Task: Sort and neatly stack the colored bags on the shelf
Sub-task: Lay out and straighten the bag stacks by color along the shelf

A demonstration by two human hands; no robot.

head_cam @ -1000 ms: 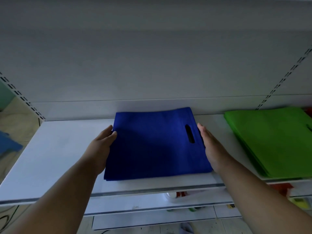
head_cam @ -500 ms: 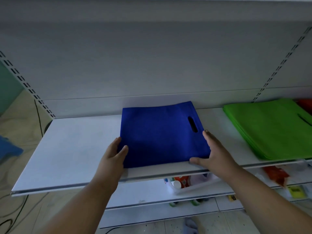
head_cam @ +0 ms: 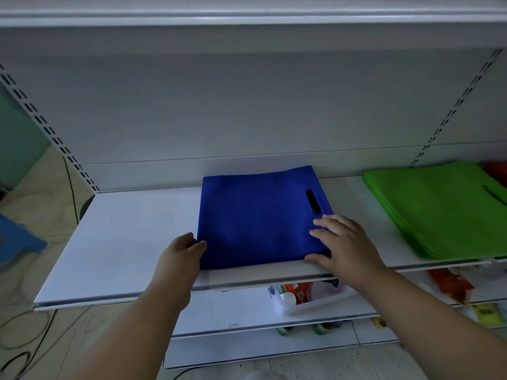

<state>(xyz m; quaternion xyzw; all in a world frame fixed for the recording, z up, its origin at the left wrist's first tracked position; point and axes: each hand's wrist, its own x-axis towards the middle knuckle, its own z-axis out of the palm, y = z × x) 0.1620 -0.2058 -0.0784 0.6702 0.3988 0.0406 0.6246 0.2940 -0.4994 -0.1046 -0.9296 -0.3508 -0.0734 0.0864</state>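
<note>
A stack of blue bags [head_cam: 255,218] lies flat in the middle of the white shelf [head_cam: 131,242], its cut-out handle toward the right. My left hand [head_cam: 179,256] touches the stack's front left corner with its fingertips against the edge. My right hand [head_cam: 343,242] rests on the front right corner, fingers spread flat on top and thumb along the front edge. A stack of green bags [head_cam: 444,212] lies on the same shelf to the right, apart from the blue one.
A red bag [head_cam: 496,171] peeks out behind the green stack at the far right. The lower shelf holds a white tub of bottles [head_cam: 299,297] and a red packet [head_cam: 450,283]. A blue stool [head_cam: 16,242] stands on the floor to the left, with cables.
Both hands slid from the blue stack's sides toward its front corners. My right hand's fingers now lie on top of the stack. The view pulled back and up.
</note>
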